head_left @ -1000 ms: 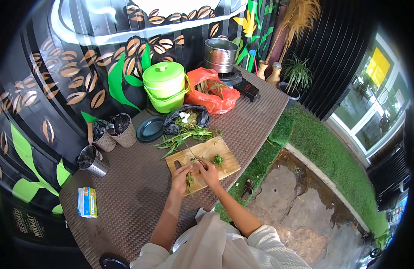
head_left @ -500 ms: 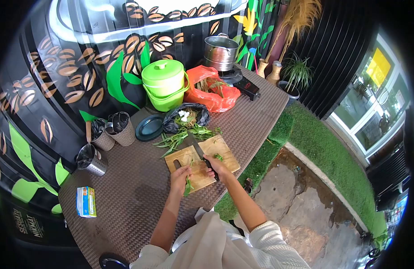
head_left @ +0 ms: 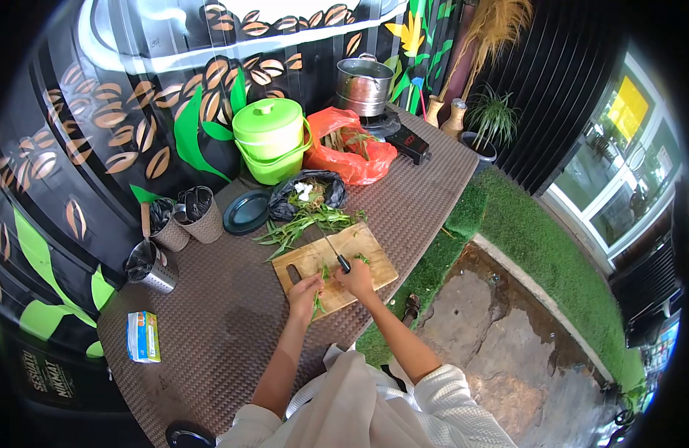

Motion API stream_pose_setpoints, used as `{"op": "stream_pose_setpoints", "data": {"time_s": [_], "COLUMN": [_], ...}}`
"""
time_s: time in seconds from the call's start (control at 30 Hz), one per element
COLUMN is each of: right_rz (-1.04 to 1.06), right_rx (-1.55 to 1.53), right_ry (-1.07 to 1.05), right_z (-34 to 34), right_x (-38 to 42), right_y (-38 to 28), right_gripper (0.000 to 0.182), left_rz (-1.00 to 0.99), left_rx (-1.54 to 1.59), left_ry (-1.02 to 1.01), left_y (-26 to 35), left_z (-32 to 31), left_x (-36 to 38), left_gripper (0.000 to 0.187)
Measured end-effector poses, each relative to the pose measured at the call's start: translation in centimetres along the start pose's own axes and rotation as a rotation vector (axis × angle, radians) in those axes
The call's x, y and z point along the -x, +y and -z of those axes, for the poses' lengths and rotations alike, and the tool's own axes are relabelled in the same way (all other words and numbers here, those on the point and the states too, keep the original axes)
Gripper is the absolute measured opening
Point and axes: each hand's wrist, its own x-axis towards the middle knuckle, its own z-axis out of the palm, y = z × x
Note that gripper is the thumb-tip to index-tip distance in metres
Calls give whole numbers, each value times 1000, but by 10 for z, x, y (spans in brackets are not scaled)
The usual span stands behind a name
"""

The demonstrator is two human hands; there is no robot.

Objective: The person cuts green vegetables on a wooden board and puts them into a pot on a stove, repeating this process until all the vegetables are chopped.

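Note:
A wooden cutting board [head_left: 378, 257] lies near the table's front edge. My left hand [head_left: 303, 290] pins a green leafy stem [head_left: 319, 299] to the board's near side. My right hand [head_left: 357, 281] grips a knife [head_left: 335, 252] with a black handle, its blade pointing away across the board, close beside my left fingers. A few chopped green bits [head_left: 361, 258] lie on the board to the right of the knife. A loose pile of green stems [head_left: 303, 224] rests at the board's far edge.
Behind the greens are a black bag of scraps [head_left: 308, 193], a dark plate [head_left: 248, 212], a green lidded bucket [head_left: 272, 140], an orange bag [head_left: 352, 154] and a steel pot [head_left: 365, 84]. Utensil holders [head_left: 181, 223] and a small box [head_left: 143, 336] stand left. Table edge drops to grass at right.
The knife swung out toward the greens half a second ago, and now it is back upright beside my left fingers. My left hand still holds the stem on the board.

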Motion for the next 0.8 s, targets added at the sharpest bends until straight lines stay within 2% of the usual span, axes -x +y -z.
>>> {"op": "stream_pose_setpoints", "data": {"time_s": [0.1, 0.17, 0.3, 0.37, 0.4, 0.47, 0.53, 0.63, 0.7, 0.8], "right_rz": [124, 233, 208, 362, 361, 272, 290, 250, 355, 328], "right_rx": [-160, -504, -437, -429, -428, -293, -266, -223, -185, -141], "right_ry": [52, 72, 76, 140, 141, -22, -17, 27, 142, 160], "right_z": [3, 8, 26, 19, 19, 18, 17, 14, 18, 29], "right_x": [4, 11, 40, 53, 58, 66, 70, 68, 67, 68], "right_y": [4, 1, -18, -16, -15, -12, -11, -10, -12, -20], "right_gripper": [20, 24, 26, 30, 30, 31, 34, 42, 46, 40], "left_rz": [23, 13, -35, -45, -54, -61, -69, -27, 84, 116], "left_rx": [7, 5, -28, -23, -20, -10, -2, 48, 68, 61], "left_ry": [20, 13, 57, 54, 51, 12, -25, -87, -49, -47], "left_y": [1, 2, 6, 10, 9, 8, 8, 14, 18, 23], "left_z": [-5, -7, -17, -22, -23, -22, -22, -25, -28, -31], "left_x": [3, 3, 6, 11, 11, 11, 11, 14, 18, 20], "left_gripper": [35, 35, 31, 28, 25, 22, 20, 20, 24, 27]}}
